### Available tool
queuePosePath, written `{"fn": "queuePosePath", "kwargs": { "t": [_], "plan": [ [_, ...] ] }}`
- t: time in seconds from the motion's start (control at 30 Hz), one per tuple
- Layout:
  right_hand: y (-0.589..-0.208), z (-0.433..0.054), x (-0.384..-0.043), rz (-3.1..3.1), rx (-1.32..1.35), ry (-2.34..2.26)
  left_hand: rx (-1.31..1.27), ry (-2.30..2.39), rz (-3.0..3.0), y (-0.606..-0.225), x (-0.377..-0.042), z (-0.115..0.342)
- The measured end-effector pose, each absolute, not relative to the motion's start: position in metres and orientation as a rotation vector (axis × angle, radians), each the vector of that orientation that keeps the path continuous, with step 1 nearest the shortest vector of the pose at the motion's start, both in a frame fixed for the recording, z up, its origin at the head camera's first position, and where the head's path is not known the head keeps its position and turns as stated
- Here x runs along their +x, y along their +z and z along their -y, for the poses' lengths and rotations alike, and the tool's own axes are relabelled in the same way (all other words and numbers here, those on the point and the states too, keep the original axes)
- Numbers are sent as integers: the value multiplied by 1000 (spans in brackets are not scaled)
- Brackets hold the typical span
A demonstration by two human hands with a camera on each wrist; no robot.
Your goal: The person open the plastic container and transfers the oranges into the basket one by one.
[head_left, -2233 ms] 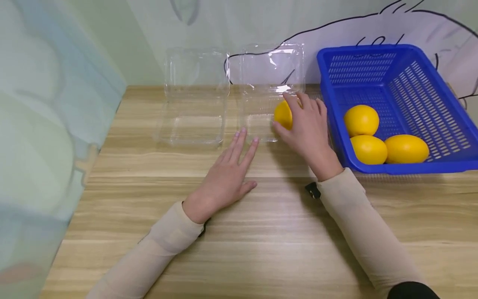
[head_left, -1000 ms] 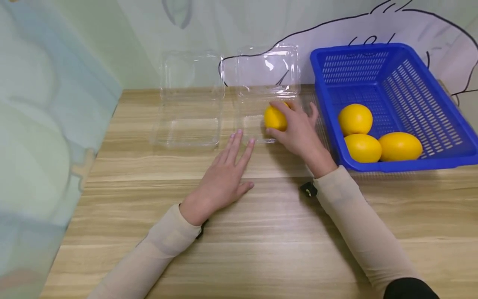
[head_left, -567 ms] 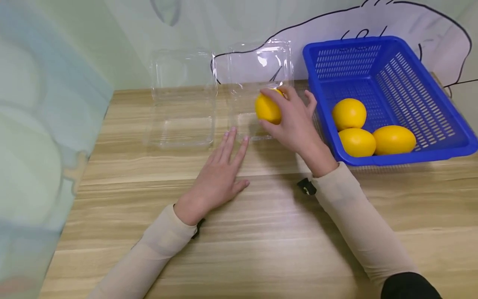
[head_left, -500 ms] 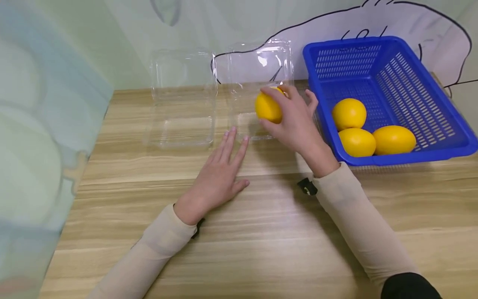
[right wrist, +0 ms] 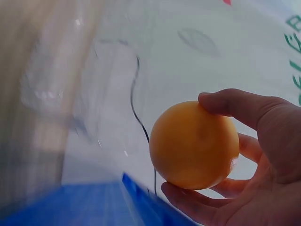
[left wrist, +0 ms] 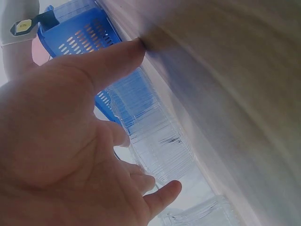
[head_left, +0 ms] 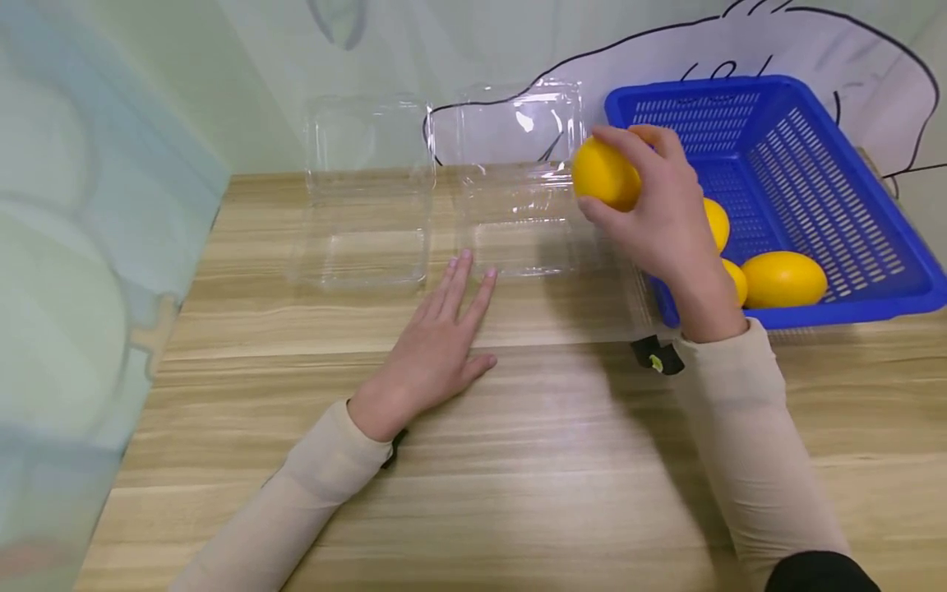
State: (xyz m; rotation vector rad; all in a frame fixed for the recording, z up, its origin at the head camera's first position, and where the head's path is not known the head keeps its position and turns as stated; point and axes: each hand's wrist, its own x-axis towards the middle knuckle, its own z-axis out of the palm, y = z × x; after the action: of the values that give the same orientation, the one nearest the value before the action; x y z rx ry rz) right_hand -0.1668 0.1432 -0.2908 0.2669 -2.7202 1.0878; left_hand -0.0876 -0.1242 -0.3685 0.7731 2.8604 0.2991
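Note:
In the head view my right hand (head_left: 666, 205) grips a smooth, rounded yellow fruit (head_left: 602, 174) between thumb and fingers. The fruit is raised above the right clear plastic clamshell box (head_left: 521, 247), near the left rim of the blue basket (head_left: 851, 311). The right wrist view shows the fruit (right wrist: 194, 145) held by the fingertips, with much of its surface exposed. My left hand (head_left: 432, 353) lies palm down with fingers spread on the wooden table, its fingertips at the front of the right box. No object is in the left hand.
Several similar yellow fruits, one being a yellow oval fruit (head_left: 784, 279), lie in the basket, partly hidden by the right arm. A second clear clamshell box (head_left: 377, 255) stands on the left with its lid up. The printed wall (head_left: 222, 82) rises behind the table.
The right hand has lifted the yellow fruit out of the right clear box and carried it up and right towards the basket. The left hand has stayed in place.

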Motion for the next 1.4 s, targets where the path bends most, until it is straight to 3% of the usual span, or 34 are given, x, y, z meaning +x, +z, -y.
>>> {"fn": "queuePosePath", "kwargs": {
  "t": [0.57, 1.4],
  "plan": [
    [-275, -216, -166, 2866, -151, 1001, 760, 333, -2854, -371, -88, 124],
    [-299, -298, -167, 3072, -536, 987, 791, 336, -2871, -370, -88, 124]
  ]
}}
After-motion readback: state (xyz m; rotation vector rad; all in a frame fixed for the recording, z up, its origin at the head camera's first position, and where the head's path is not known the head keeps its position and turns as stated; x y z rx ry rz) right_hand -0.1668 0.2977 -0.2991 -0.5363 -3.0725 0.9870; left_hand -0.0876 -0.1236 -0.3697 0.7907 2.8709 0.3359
